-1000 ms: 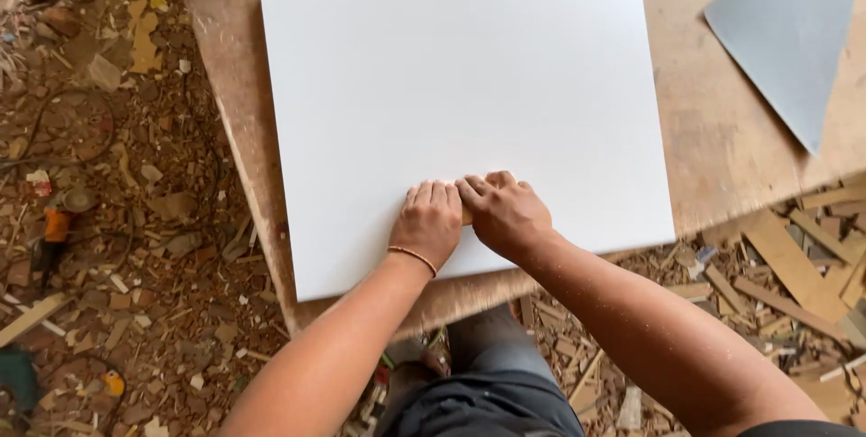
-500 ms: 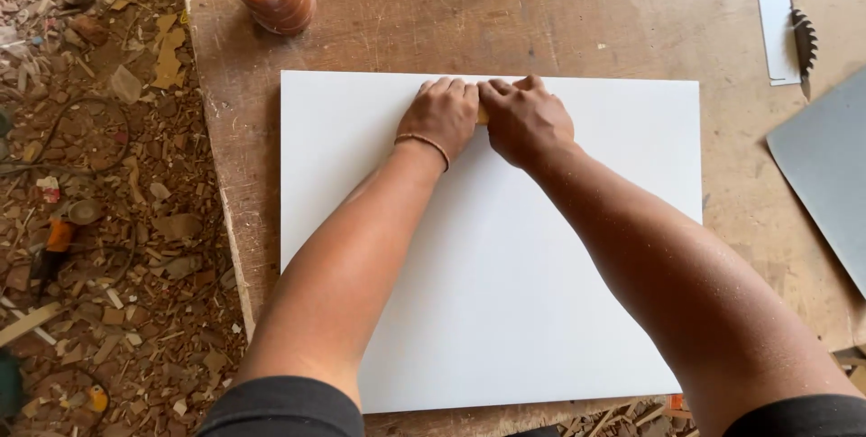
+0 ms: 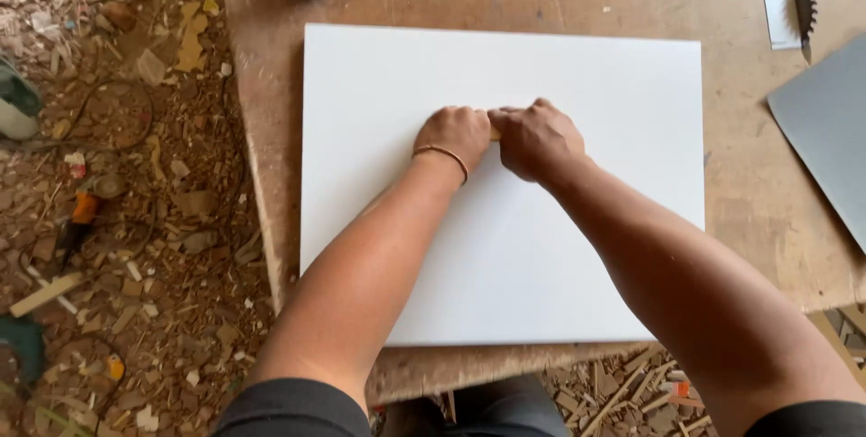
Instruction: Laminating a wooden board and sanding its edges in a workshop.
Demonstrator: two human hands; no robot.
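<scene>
White panel (image 3: pixel 505 248) lies flat on the wooden bench (image 3: pixel 767 211), looks stiff, slick, light; I'd grip it by the edges. Left hand (image 3: pixel 462 135) and right hand (image 3: pixel 538 138) curled together mid-panel, pinching something small and tan between them.

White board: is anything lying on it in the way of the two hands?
Nothing visible does. The left hand and right hand press together on the white board, pinching something small and tan that is mostly hidden. The rest of the board's surface shows bare; the saw blade lies off it.
</scene>
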